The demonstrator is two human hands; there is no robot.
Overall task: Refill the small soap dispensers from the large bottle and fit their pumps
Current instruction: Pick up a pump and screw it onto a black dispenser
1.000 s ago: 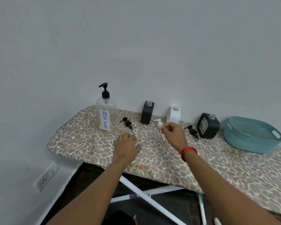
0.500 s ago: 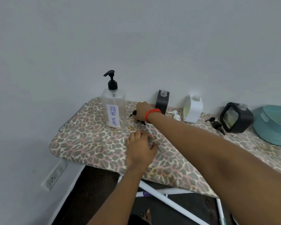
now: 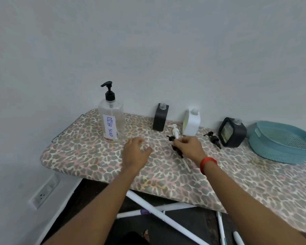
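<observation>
Three small soap dispensers stand without pumps along the back of the leopard-print ironing board [image 3: 88, 156]: a slim dark grey rectangular dispenser [image 3: 160, 119], a white plastic dispenser [image 3: 193, 125] and a squat black dispenser with a side window [image 3: 232, 133]. My right hand [image 3: 191, 147] has the black plastic pump [image 3: 177, 150], fingers pinched round its collar. Its nozzle points left and its clear dip tube trails toward me, low over the cloth. I cannot tell whether the tube's tip touches the cloth. Just behind it lies a white plastic pump [image 3: 175, 131], and a second black pump [image 3: 213, 139] lies beside the squat dispenser.

My left hand [image 3: 135, 152] rests on the board, fingers loose and holding nothing, near the large clear bottle labelled DISH SOAP [image 3: 111, 119], whose own black pump is on. At the far right sits a teal plastic basket [image 3: 281, 147].

I judge that this pump suits the slim dark dispenser. From here I can't make out how full any of the small ones is, so filling may have to come first. To fit the pump well I'd lift it until the tube hangs straight. Then I'd steady the dispenser with my left hand, thread the tube down the neck and turn the collar gently so the threads catch squarely.
</observation>
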